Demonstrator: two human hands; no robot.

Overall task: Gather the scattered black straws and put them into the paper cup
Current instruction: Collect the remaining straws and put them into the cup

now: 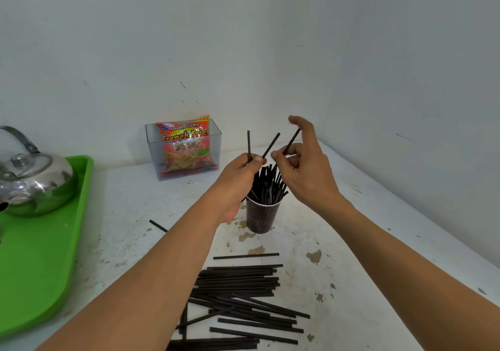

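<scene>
White walls meet in a corner behind a worn white table (311,231) with chipped, stained paint. Paper cup (262,216) stands mid-table, already holding a thick bunch of black straws (266,185) standing on end, tips fanned out above the rim.

Both hands hover just above the cup. Left hand (240,177) pinches two straws (249,145) between thumb and fingers, upper ends sticking up, one upright, one leaning right. Right hand (305,169) pinches a single straw (292,141) between thumb and forefinger, other fingers loosely spread, index raised. Lower ends of the held straws are hidden behind the hands, so can't tell whether they're already inside the cup.

Progress: judged roughly halfway or a bit less. Cup is well stocked, but a large loose pile (243,296) lies on the table nearer the person, mostly parallel, some crossed. One stray straw (158,225) sits apart to the left, partly hidden by the left forearm.

Left of that: green tray (40,269) with a steel kettle (32,180). Clear plastic box (184,150) holding a snack bag (186,145) against the back wall. Neither is in the way.

Remaining: drop these three, then clear the pile and the stray.
</scene>
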